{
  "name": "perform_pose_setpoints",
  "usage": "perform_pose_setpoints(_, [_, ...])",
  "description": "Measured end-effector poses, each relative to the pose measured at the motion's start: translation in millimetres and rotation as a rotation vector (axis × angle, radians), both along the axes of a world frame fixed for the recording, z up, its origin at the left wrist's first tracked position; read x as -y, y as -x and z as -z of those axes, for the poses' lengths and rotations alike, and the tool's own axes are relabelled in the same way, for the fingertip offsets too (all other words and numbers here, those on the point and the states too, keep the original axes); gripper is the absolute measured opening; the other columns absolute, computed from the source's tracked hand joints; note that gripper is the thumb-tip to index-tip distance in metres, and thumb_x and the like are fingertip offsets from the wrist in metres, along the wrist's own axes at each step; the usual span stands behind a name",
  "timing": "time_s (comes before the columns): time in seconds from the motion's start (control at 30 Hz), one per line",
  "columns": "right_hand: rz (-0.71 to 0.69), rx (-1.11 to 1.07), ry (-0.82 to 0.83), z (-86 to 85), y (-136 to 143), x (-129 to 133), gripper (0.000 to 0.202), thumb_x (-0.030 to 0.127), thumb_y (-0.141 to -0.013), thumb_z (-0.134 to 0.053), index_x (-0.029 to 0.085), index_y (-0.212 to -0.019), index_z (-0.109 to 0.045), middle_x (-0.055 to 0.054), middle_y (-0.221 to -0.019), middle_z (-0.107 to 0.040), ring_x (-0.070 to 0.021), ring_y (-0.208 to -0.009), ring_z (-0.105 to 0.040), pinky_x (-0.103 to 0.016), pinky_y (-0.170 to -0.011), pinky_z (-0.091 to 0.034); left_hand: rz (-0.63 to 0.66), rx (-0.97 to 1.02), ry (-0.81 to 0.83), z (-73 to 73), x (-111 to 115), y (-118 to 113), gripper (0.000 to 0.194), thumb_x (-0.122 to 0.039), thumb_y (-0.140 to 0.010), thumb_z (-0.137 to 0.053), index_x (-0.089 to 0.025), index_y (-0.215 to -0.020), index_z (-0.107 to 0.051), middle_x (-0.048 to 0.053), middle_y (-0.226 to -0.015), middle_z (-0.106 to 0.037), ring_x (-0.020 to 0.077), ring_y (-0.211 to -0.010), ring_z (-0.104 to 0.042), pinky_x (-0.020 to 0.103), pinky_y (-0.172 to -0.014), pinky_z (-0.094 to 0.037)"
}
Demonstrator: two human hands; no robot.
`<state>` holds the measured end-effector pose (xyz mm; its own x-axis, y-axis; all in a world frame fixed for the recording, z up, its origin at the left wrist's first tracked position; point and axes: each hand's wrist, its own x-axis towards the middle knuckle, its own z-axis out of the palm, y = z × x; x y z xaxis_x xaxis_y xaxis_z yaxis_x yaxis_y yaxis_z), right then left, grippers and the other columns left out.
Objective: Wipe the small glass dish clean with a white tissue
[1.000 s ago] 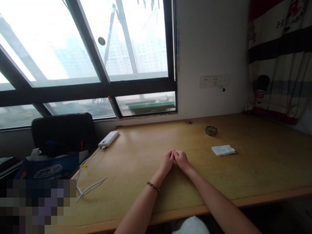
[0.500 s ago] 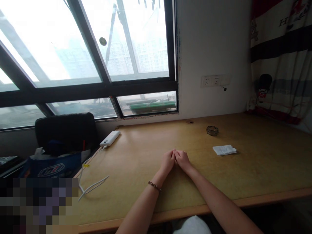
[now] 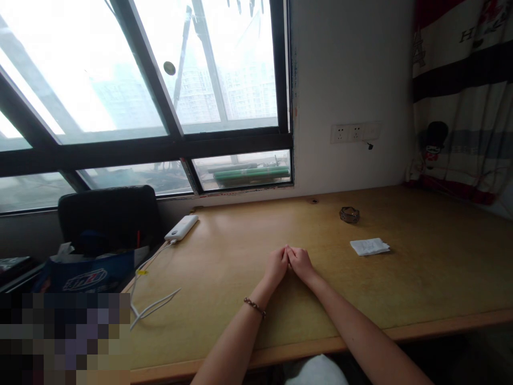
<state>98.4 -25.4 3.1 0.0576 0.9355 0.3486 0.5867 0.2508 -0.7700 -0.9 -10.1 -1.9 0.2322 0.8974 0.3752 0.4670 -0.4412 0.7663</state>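
My left hand (image 3: 277, 263) and my right hand (image 3: 300, 262) rest together on the wooden table (image 3: 224, 267), knuckles touching near its middle. Both have their fingers curled closed, and no object shows in either. The palms are turned away from view. A beaded bracelet (image 3: 254, 307) circles my left wrist. To the right of my hands lies a folded white paper (image 3: 369, 246), with a dark glass ashtray-like dish (image 3: 349, 215) behind it. Neither hand touches them.
A white power bank (image 3: 181, 228) with a white cable (image 3: 154, 306) lies along the table's left side. Beyond that edge stand a black chair (image 3: 108, 214) and a blue bag (image 3: 86, 272). A window, wall sockets (image 3: 355, 132) and a curtain (image 3: 460, 117) border the back.
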Motion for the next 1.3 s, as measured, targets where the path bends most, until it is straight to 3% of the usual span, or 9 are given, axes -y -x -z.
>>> perform_pose_setpoints(0.63, [-0.002,0.041,-0.014,-2.1,-1,1,0.047,0.039,-0.084,-0.027,0.016,-0.058,-0.059,-0.004,-0.054,-0.06,-0.0123,-0.05,-0.05,-0.021,-0.049,-0.031,-0.002,0.021,0.029,-1.6,2,0,0.036,-0.032,-0.08,-0.032,-0.012,-0.061,-0.054,0.003,-0.056,-0.055,0.0115,-0.053,-0.044,0.021,-0.051,-0.031])
perform_pose_setpoints(0.87, [0.001,0.274,0.047,-12.9,-15,2,0.041,0.039,-0.082,-0.032,0.017,-0.061,-0.06,-0.006,-0.059,-0.061,-0.0127,-0.053,-0.051,-0.022,-0.052,-0.03,0.03,-0.055,-0.024,-3.8,2,2,0.035,-0.033,-0.081,-0.032,-0.013,-0.059,-0.052,0.002,-0.054,-0.053,0.0101,-0.051,-0.042,0.021,-0.05,-0.027])
perform_pose_setpoints(0.97, [0.132,0.419,0.093,-16.7,-32,-3,0.037,0.04,-0.08,-0.036,0.017,-0.064,-0.06,-0.009,-0.065,-0.061,-0.0156,-0.06,-0.052,-0.024,-0.055,-0.032,0.012,-0.139,-0.052,-6.9,4,4,0.038,-0.036,-0.08,-0.034,-0.014,-0.053,-0.049,0.0,-0.047,-0.046,0.0085,-0.045,-0.033,0.021,-0.047,-0.021])
perform_pose_setpoints(1.1, [0.467,0.556,0.034,-16.9,-68,-9,0.026,0.032,-0.079,-0.041,0.012,-0.081,-0.058,-0.016,-0.088,-0.057,-0.0236,-0.088,-0.049,-0.032,-0.073,-0.033,0.017,-0.227,-0.094,-8.4,7,7,0.04,-0.038,-0.08,-0.035,-0.015,-0.051,-0.047,-0.001,-0.045,-0.042,0.008,-0.043,-0.027,0.023,-0.046,-0.018])
perform_pose_setpoints(1.2, [0.764,0.616,-0.004,-12.8,-104,-8,0.035,0.033,-0.076,-0.044,0.007,-0.097,-0.053,-0.022,-0.107,-0.047,-0.0341,-0.105,-0.038,-0.043,-0.081,-0.027,0.031,-0.258,-0.132,-6.8,7,8,0.039,-0.037,-0.081,-0.033,-0.016,-0.051,-0.046,0.0,-0.046,-0.043,0.0083,-0.043,-0.027,0.023,-0.047,-0.017])
perform_pose_setpoints(1.3, [0.93,0.605,0.096,-6.4,-137,-5,0.044,0.036,-0.075,-0.045,0.003,-0.104,-0.049,-0.026,-0.114,-0.04,-0.0409,-0.109,-0.031,-0.051,-0.083,-0.021,0.035,-0.281,-0.139,-4.9,6,8,0.038,-0.037,-0.082,-0.033,-0.016,-0.052,-0.045,-0.001,-0.046,-0.042,0.0083,-0.043,-0.027,0.023,-0.046,-0.017])
